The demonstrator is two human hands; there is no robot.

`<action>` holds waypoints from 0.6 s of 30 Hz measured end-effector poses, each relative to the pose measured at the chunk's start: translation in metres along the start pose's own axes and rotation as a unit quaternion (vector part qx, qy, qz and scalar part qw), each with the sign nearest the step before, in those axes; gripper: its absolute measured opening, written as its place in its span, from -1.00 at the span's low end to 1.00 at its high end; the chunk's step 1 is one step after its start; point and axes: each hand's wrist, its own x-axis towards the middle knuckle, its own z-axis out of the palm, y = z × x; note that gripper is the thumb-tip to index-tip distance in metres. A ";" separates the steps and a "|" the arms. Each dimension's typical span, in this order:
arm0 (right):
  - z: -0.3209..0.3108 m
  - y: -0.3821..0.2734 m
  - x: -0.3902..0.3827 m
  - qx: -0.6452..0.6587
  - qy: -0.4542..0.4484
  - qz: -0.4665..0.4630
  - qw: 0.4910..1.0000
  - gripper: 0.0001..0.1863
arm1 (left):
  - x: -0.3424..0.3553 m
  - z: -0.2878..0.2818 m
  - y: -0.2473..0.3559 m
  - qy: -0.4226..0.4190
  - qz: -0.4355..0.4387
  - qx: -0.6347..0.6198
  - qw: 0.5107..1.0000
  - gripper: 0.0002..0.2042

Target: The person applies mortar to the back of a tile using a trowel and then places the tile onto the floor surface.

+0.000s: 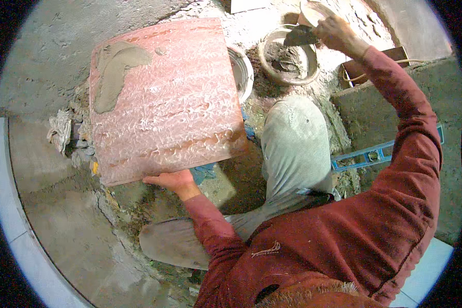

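A large square reddish tile (169, 97) with a rough, whitish-streaked face up is tilted in front of me on the left. Grey mortar (113, 77) is smeared in a curved patch near its far left corner. My left hand (172, 180) grips the tile's near edge, its fingers partly hidden beneath. To the far right, my right hand (336, 35) is closed around a trowel, whose dark blade (300, 37) is over the rim of a round bucket (313, 72). Wet grey mortar (287, 59) lies inside that bucket.
A white bucket (247, 72) is partly hidden behind the tile. A pale container (313, 11) stands beyond my right hand. On the right, a blue spirit level (364, 156) leans by a concrete ledge (395, 108). A crumpled whitish scrap (60, 131) lies at left.
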 end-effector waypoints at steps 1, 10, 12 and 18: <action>0.008 -0.024 0.005 0.010 -0.079 0.010 0.997 -0.86 | -0.003 0.004 0.001 0.001 0.002 0.005 1.000 -0.08; 0.116 -0.105 -0.009 0.385 -0.282 0.031 0.878 -0.77 | -0.017 0.024 -0.003 -0.002 0.020 0.048 0.999 -0.05; 0.122 -0.108 -0.026 0.414 -0.266 0.002 0.870 -0.78 | -0.014 0.020 -0.006 0.020 0.020 0.052 0.998 -0.03; 0.103 -0.124 -0.037 0.660 -0.365 0.145 0.640 -0.68 | -0.020 0.025 -0.013 0.002 0.018 0.051 0.999 -0.01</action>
